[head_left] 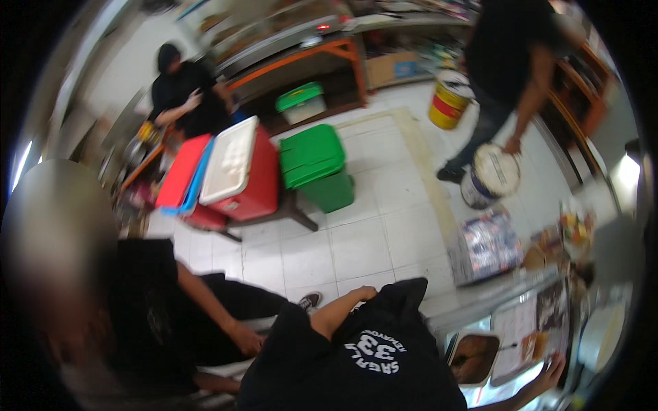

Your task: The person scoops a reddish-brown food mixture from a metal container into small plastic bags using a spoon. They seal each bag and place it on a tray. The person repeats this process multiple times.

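My left hand (367, 294) rests at the front of my black shirt (329, 370), near its hem; the fingers are mostly hidden. At the lower right, my right hand (550, 372) reaches over the counter with fingers stretched apart and nothing visibly held. Beside it stands a rectangular tin (474, 357) with brown, cake-like food inside. Printed sheets (519, 335) lie on the counter close to the right hand.
Red cool boxes (258, 175) stand on a low bench by a green bin (329, 188). One person (147, 308) is close on my left, another (181, 92) at the far left. A third (507, 61) touches a white-lidded bucket (495, 171). A wrapped bundle (488, 245) sits beyond the counter.
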`<state>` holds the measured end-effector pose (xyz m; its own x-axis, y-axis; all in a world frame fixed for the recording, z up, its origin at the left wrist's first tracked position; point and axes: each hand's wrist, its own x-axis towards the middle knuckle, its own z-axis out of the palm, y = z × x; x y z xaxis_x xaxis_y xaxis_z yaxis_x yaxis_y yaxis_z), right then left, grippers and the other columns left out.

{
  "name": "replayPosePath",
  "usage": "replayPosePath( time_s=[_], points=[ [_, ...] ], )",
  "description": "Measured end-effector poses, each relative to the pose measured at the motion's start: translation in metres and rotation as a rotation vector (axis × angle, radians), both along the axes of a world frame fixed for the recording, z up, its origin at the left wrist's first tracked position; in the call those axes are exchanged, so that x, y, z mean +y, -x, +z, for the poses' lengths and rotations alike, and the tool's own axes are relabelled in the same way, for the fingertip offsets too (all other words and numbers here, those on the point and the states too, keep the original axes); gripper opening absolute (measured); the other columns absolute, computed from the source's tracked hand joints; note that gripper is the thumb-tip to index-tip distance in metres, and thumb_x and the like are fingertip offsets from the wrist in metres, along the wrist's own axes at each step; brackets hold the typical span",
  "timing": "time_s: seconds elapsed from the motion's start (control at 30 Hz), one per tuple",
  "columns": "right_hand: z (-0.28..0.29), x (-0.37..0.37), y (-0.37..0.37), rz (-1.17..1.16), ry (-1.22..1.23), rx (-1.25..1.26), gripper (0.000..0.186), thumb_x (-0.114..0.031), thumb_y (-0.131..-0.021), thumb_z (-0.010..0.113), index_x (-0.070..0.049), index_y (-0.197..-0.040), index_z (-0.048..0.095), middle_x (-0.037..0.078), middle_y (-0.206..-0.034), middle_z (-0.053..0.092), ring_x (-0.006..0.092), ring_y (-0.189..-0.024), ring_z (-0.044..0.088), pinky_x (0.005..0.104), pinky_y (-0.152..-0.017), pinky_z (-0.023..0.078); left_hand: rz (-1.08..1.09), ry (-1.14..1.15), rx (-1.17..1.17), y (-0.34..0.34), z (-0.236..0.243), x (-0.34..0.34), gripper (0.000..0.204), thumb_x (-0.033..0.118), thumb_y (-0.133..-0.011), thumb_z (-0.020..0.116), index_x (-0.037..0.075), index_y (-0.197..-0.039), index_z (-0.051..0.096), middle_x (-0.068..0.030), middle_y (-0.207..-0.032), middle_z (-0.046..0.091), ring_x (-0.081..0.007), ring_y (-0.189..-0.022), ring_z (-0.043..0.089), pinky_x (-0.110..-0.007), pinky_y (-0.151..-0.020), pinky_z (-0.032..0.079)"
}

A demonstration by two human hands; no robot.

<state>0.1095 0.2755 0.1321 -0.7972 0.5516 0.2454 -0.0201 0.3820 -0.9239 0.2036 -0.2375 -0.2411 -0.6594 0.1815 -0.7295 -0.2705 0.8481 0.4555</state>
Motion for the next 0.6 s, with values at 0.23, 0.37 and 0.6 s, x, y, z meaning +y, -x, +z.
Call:
replayPosePath(
  time_s=[0.23, 0.37, 0.6],
  points=[
    [0.07, -0.019, -0.032, -0.218, -0.152, 0.02, 0.02, -0.018, -0.09, 0.051, -0.002, -0.078, 0.054, 0.0, -0.072, 0.047, 0.0084, -0.068, 0.042, 0.023, -0.063, 0.035, -0.295, -0.146, -0.047, 0.057, -0.026, -0.045, 0.052, 0.051, -0.073, 0.05, 0.006, -0.093, 0.065, -0.0225, -0.106, 0.058, -0.0377, -0.094, 0.057, -0.043, -0.079, 0.045],
    [0.076, -0.038, -0.047, -0.566, -0.123, 0.082, 0.015, -0.014, -0.088, 0.054, 0.0, -0.083, 0.058, 0.002, -0.079, 0.055, 0.0096, -0.077, 0.05, 0.0226, -0.072, 0.04, -0.485, -0.066, -0.16, 0.153, -0.023, -0.06, 0.048, 0.047, -0.074, 0.051, 0.006, -0.095, 0.064, -0.0211, -0.103, 0.059, -0.0359, -0.092, 0.058, -0.042, -0.078, 0.046],
    [0.06, -0.141, -0.024, -1.122, -0.105, -0.027, 0.014, -0.007, -0.088, 0.05, -0.002, -0.092, 0.061, 0.001, -0.086, 0.06, 0.0078, -0.08, 0.052, 0.0213, -0.072, 0.04, -0.961, 0.019, -0.192, 0.362, -0.021, -0.035, 0.042, 0.04, -0.075, 0.054, 0.005, -0.098, 0.062, -0.0187, -0.099, 0.06, -0.0326, -0.089, 0.058, -0.041, -0.077, 0.046]
  ],
)
